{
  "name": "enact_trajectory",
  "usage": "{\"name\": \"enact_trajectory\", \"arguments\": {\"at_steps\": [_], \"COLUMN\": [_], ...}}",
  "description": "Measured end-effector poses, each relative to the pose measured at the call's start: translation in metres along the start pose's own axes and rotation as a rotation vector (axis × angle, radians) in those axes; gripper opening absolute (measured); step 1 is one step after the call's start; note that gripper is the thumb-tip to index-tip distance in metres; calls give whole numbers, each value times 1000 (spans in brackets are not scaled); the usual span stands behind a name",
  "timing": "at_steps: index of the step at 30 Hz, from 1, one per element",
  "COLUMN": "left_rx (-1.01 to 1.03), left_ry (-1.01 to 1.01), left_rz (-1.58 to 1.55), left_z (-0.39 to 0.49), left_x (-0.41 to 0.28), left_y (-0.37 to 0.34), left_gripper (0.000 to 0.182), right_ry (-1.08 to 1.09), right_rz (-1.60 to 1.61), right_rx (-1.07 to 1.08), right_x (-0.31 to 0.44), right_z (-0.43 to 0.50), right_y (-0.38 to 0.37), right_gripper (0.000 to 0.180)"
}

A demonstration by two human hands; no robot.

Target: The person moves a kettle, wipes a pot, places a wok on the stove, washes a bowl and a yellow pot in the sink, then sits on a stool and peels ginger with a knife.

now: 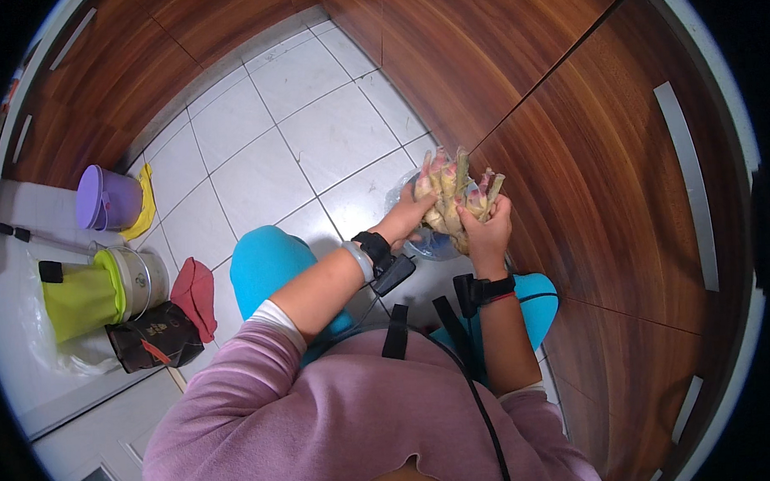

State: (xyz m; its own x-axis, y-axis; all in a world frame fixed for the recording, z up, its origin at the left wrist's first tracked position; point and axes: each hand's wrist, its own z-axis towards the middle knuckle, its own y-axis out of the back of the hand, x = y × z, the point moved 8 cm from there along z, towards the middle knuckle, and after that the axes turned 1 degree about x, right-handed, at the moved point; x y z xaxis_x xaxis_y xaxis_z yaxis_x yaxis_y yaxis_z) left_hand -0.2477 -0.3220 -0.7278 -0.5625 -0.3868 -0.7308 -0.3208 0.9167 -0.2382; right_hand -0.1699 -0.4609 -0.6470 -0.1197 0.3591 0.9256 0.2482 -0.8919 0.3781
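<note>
Between my two hands is a large knobbly piece of fresh ginger root (448, 200), pale yellow with pinkish shoots and cut stalks pointing away from me. My left hand (409, 215) grips its left side, the thumb lying over the root. On the right side, my right hand (489, 227) holds it near the stalks, thumb on top. Beneath the ginger sits a container lined with a clear plastic bag (437, 246), bluish inside. The ginger hides most of the container, and its contents cannot be made out.
Wood-grain cabinets (587, 189) stand close on the right, with metal handles. White floor tiles (279, 136) stretch ahead. To the left are a purple bucket (113, 198), a yellow cloth (143, 207), a lime-green container (82, 299), a dark bag (156, 337) and a red cloth (194, 298).
</note>
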Motion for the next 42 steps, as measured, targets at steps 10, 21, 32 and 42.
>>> {"name": "enact_trajectory", "arguments": {"at_steps": [10, 21, 32, 42], "left_rx": [580, 459, 258, 238], "left_ry": [-140, -69, -36, -63], "left_rz": [-726, -745, -585, -523], "left_z": [-4, 0, 27, 33], "left_x": [-18, -12, 17, 35], "left_y": [-29, -28, -13, -9], "left_gripper": [68, 84, 70, 41], "right_ry": [502, -98, -561, -630], "right_rz": [-237, -3, 940, 810], "right_rx": [332, 123, 473, 386], "right_x": [74, -42, -82, -137], "right_z": [-41, 2, -17, -15], "right_y": [-30, 0, -32, -35], "right_gripper": [38, 51, 44, 43]}}
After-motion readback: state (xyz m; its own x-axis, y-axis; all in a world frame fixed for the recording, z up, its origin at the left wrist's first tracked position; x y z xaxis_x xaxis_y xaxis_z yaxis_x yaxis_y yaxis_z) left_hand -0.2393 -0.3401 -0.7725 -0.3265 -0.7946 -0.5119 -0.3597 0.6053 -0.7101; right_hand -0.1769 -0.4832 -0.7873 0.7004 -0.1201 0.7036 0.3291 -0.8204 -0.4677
